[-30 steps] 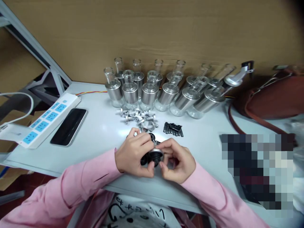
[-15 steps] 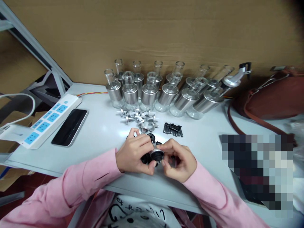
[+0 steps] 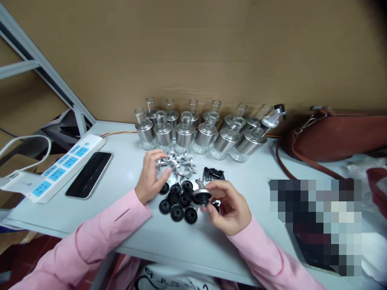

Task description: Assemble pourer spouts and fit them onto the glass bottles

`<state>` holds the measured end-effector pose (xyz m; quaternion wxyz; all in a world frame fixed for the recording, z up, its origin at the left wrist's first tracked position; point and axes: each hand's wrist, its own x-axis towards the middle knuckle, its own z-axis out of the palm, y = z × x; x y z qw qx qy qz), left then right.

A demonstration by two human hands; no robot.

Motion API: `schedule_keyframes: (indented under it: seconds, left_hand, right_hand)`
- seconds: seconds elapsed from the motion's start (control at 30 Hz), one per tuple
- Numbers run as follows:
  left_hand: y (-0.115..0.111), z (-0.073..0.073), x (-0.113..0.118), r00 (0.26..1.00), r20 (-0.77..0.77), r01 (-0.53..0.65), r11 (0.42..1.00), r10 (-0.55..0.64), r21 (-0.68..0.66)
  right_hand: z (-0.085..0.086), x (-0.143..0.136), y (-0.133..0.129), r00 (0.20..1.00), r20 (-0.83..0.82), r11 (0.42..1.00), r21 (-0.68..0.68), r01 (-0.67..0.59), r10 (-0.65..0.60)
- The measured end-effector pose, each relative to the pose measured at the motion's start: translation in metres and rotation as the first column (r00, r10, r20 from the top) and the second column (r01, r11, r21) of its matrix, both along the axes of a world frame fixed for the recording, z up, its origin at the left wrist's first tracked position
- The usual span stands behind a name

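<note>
Right hand: the right hand (image 3: 228, 205) pinches a silver-and-black stopper (image 3: 202, 195) between thumb and fingers, above the desk (image 3: 130, 229).
Left hand: the left hand (image 3: 153, 175), thumb and fingers parted, is at the left edge of the silver metal parts (image 3: 179, 163); whether it grips one cannot be told.
Black round parts: the black round parts (image 3: 177, 212) lie clustered on the desk, between the hands and nearer the person.
Black small pieces: the black small pieces (image 3: 214, 174) lie right of the metal parts.
Bottles: the glass bottles (image 3: 185, 135) with metal sleeves stand along the far side.
</note>
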<state>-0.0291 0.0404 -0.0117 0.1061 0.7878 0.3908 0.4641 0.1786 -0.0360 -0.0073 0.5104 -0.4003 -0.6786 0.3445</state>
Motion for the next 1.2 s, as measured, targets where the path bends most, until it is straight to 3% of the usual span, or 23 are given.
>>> schedule_keyframes:
  seconds: [0.2,0.3,0.43,0.5,0.6,0.67,0.73,0.87,0.93,1.0,1.1,1.13,1.2]
  left_hand:
    - [0.033,-0.011,-0.023,0.955,0.028,-0.294,0.954,0.295,-0.058]
    - [0.044,-0.012,-0.033,0.938,0.058,-0.337,0.940,0.340,-0.060]
    - [0.042,-0.009,-0.033,0.940,0.086,-0.328,0.944,0.329,-0.028]
    - [0.032,-0.005,-0.024,0.960,0.087,-0.268,0.963,0.266,0.020]
    - [0.005,0.004,-0.005,0.999,0.017,-0.052,0.993,0.051,0.108]
    - [-0.014,0.010,0.009,0.984,-0.098,0.164,0.972,-0.149,0.166]
    - [-0.029,0.014,0.020,0.911,-0.284,0.353,0.920,-0.298,0.170]
    - [-0.041,0.017,0.028,0.887,-0.314,0.391,0.912,-0.337,0.125]
    - [-0.043,0.017,0.028,0.887,-0.296,0.396,0.913,-0.353,0.098]
    - [-0.044,0.015,0.025,0.890,-0.274,0.398,0.914,-0.364,0.076]
    - [-0.046,0.012,0.022,0.898,-0.243,0.394,0.917,-0.368,0.068]
    - [-0.047,0.011,0.022,0.899,-0.241,0.393,0.916,-0.366,0.076]
    - [-0.046,0.010,0.021,0.903,-0.253,0.381,0.919,-0.347,0.098]
  right_hand:
    - [0.006,0.002,0.006,0.999,0.045,0.980,0.197,0.013,-0.022]
    - [0.009,0.001,0.005,1.000,0.013,0.989,0.151,0.002,-0.004]
    - [0.008,-0.001,0.002,0.999,-0.050,1.000,-0.019,-0.021,0.020]
    - [0.007,-0.001,0.002,0.996,-0.088,0.992,-0.122,-0.010,-0.001]
    - [0.005,-0.001,0.004,0.998,-0.064,0.978,-0.209,-0.012,-0.002]
    - [0.001,-0.002,0.005,1.000,0.003,0.973,-0.230,-0.014,0.015]
    - [-0.003,-0.005,0.005,0.998,0.055,0.972,-0.234,-0.018,0.031]
    - [-0.006,-0.011,0.005,0.996,0.051,0.974,-0.218,-0.065,0.078]
    - [-0.002,-0.006,0.007,0.990,0.121,0.987,-0.148,-0.054,0.072]
    - [0.003,0.007,0.013,0.956,0.286,0.998,0.023,0.066,-0.070]
    - [0.003,0.036,0.029,0.757,0.510,0.911,0.171,0.376,-0.408]
    - [0.000,0.044,0.035,0.670,0.568,0.869,0.198,0.453,-0.479]
    - [-0.009,0.056,0.044,0.614,0.597,0.837,0.201,0.509,-0.517]
